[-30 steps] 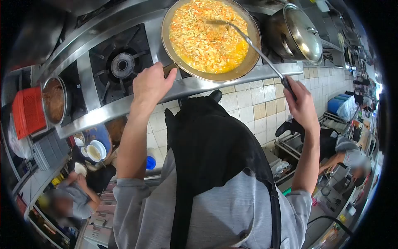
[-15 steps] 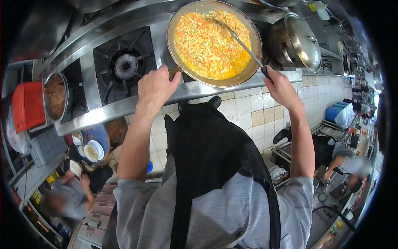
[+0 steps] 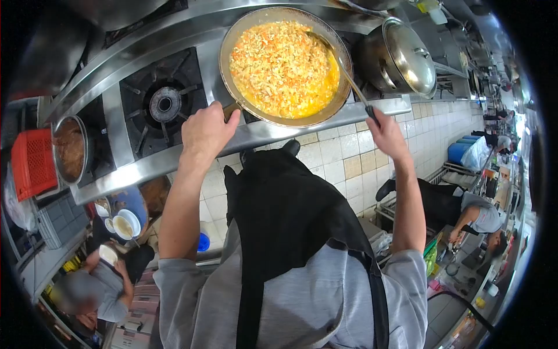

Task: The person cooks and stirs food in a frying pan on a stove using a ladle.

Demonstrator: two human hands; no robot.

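Stove [image 3: 120, 125]: frying pan [image 3: 279, 14] on it, handle [image 3: 232, 110] aimed near-left, left hand [image 3: 208, 129] wrapped round it. Lidded steel pot [image 3: 390, 58] just right of pan; bare gas burner [image 3: 165, 102] left. Long-handled metal utensil [image 3: 351, 84]: head now at food's [image 3: 282, 72] far right, half a second ago nearer middle; shaft slants far-left to near-right, right hand [image 3: 388, 134] closed on its black grip [image 3: 370, 110].

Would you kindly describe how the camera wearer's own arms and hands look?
Both arms wear short grey sleeves, leaving the forearms bare. The left hand and right hand are gloveless, and no watch or bracelet is visible.
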